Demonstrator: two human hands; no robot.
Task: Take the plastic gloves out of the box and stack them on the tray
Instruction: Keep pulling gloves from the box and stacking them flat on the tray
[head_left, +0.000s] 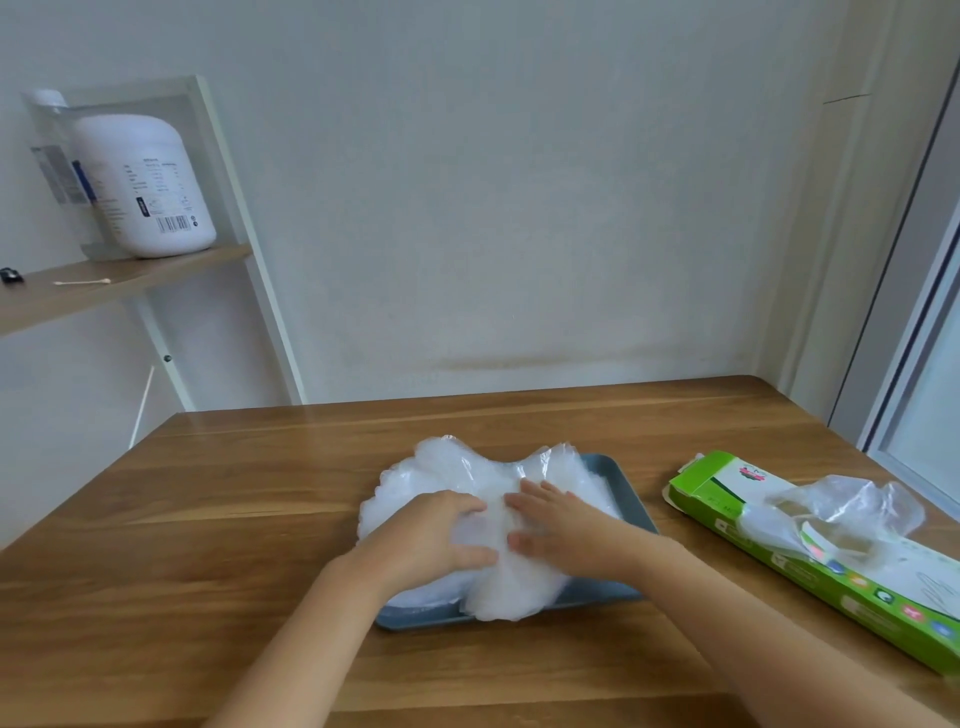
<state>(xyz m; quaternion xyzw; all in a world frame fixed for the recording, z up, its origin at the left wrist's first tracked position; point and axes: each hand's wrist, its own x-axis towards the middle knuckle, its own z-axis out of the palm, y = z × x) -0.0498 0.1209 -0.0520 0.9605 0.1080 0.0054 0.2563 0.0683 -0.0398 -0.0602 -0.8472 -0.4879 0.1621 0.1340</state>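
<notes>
tray (467, 617): mostly under gloves (457, 478) | box (857, 592): cut off right | jar (145, 187) label: unreadable

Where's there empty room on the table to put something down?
Biggest bare wood: table left of the tray. Another strip runs between tray and wall. Crowded: the tray, covered by the glove pile with the left hand and right hand on it, and the narrow gap to the green box.

Pale wall (519, 208), wooden table (208, 519) — slanted shelf (104, 286)
</notes>
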